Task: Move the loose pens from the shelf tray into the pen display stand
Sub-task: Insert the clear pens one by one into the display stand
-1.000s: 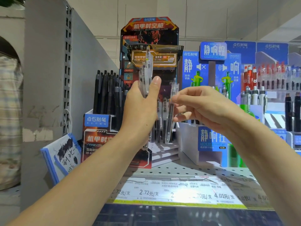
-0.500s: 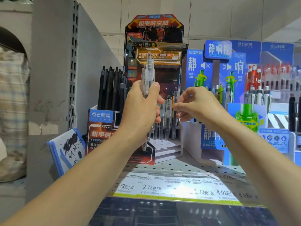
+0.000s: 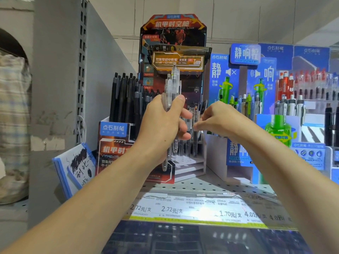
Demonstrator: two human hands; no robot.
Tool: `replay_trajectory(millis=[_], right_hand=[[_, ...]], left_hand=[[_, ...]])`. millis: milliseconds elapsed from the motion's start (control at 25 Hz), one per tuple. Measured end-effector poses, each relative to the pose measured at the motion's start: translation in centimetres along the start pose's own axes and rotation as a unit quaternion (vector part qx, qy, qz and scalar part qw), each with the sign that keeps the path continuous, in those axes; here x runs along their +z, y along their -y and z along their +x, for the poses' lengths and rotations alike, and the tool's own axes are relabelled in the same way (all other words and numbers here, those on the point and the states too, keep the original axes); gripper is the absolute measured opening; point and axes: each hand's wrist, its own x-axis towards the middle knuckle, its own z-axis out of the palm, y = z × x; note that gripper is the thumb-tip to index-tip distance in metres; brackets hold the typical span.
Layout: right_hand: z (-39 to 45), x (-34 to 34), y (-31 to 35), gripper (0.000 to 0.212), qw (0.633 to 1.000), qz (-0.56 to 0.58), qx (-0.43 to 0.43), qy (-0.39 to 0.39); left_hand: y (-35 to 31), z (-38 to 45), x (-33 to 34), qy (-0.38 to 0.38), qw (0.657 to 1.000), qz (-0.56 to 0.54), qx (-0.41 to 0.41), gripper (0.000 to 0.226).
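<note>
My left hand (image 3: 163,123) grips a bundle of clear pens (image 3: 172,85) upright in front of the dark mech-themed pen display stand (image 3: 189,167). The pen tips hang below my palm, over the stand's white stepped base. My right hand (image 3: 218,120) is just to the right, fingers curled, fingertips pinching a clear pen (image 3: 195,143) that stands in a hole of the stand beside several others. The shelf tray is hidden from view.
Black pens (image 3: 124,99) fill the stand's left box. A blue pen display (image 3: 236,154) stands close on the right, with more pen racks beyond. A scribbled test pad (image 3: 77,165) leans at the left by the grey shelf upright (image 3: 58,88). Price labels (image 3: 183,209) line the shelf edge.
My right hand carried a clear pen down from mid-air into the stand's holes, where it now stands. My left hand with the bundle stayed almost still.
</note>
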Motion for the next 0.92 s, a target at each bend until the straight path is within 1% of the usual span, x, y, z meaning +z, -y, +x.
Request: replay_trajectory(millis=[80, 160, 280, 360, 480, 600, 680, 800, 840, 920], right_hand=[[-0.2, -0.3, 0.3, 0.043, 1.000, -0.027, 0.004, 0.009], [-0.4, -0.6, 0.6, 0.044, 0.998, -0.063, 0.001, 0.016], [-0.5, -0.9, 0.6, 0.045, 0.994, -0.105, -0.003, -0.023], [-0.2, -0.8, 0.7, 0.046, 0.993, -0.104, -0.011, -0.046], [-0.1, -0.6, 0.8, 0.040, 0.998, -0.059, -0.021, -0.017], [-0.1, -0.7, 0.4, 0.032, 0.999, 0.037, -0.018, 0.012], [-0.2, -0.8, 0.4, 0.030, 0.995, 0.096, -0.018, 0.003], [-0.1, -1.4, 1.2, 0.027, 0.988, 0.135, -0.050, -0.051], [-0.2, -1.5, 1.6, 0.026, 0.985, 0.153, -0.060, -0.054], [-0.4, -1.3, 2.3, 0.025, 0.980, 0.181, -0.074, -0.025]], left_hand=[[-0.1, -0.2, -0.1, 0.005, 1.000, -0.005, -0.005, 0.014], [-0.3, -0.2, -0.2, 0.009, 1.000, -0.004, -0.007, 0.015], [-0.6, -0.2, -0.4, 0.014, 1.000, 0.001, -0.001, 0.016], [-0.7, -0.2, -0.5, 0.015, 1.000, 0.004, 0.004, 0.016], [-0.9, -0.2, -0.7, 0.010, 1.000, 0.003, 0.002, 0.015], [-1.1, -0.3, -1.0, 0.005, 1.000, 0.000, -0.002, 0.013], [-1.2, -0.4, -1.3, 0.006, 1.000, -0.001, -0.003, 0.014], [-1.2, -0.4, -1.7, -0.001, 1.000, -0.002, -0.002, 0.015], [-1.2, -0.3, -1.9, -0.008, 1.000, -0.001, 0.000, 0.014], [-1.1, -0.2, -2.2, -0.024, 1.000, 0.002, 0.006, 0.015]])
